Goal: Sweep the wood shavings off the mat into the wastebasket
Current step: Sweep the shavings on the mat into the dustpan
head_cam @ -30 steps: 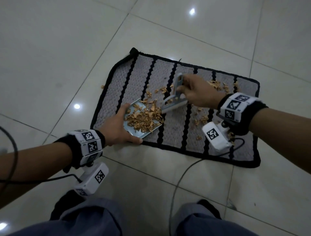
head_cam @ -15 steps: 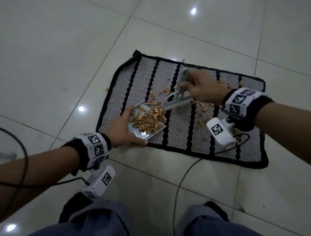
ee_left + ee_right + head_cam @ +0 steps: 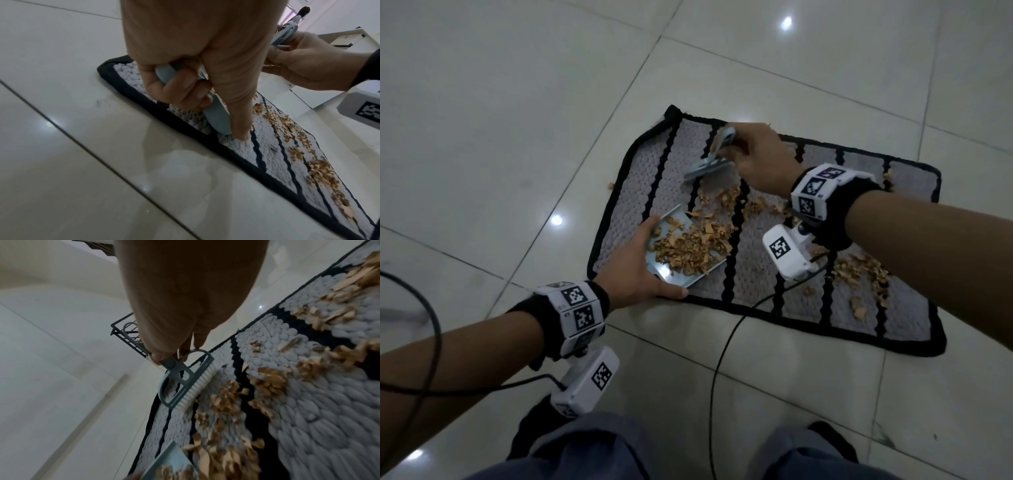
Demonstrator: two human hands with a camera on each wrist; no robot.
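A grey mat (image 3: 633, 192) with black stripes lies on the tiled floor. My left hand (image 3: 633, 274) grips the handle of a light blue dustpan (image 3: 667, 272) at the mat's near left edge. A heap of wood shavings (image 3: 688, 246) fills the pan. My right hand (image 3: 760, 161) pinches the handle of a small blue brush (image 3: 709, 168), whose white bristles (image 3: 191, 391) touch the mat near its far edge, apart from the pan. Loose shavings (image 3: 726, 202) lie between brush and pan, and more (image 3: 859, 270) lie to the right. A black wire basket (image 3: 123, 335) stands beyond the mat, partly hidden by my hand.
A black cable (image 3: 722, 359) runs over the floor from the mat's near edge toward my knees (image 3: 599, 445). One stray shaving (image 3: 611, 186) lies on the tile left of the mat. White furniture (image 3: 349, 40) stands far behind.
My right hand has drawn the brush back from the dustpan's mouth toward the mat's far edge. My left hand still holds the pan in the same spot.
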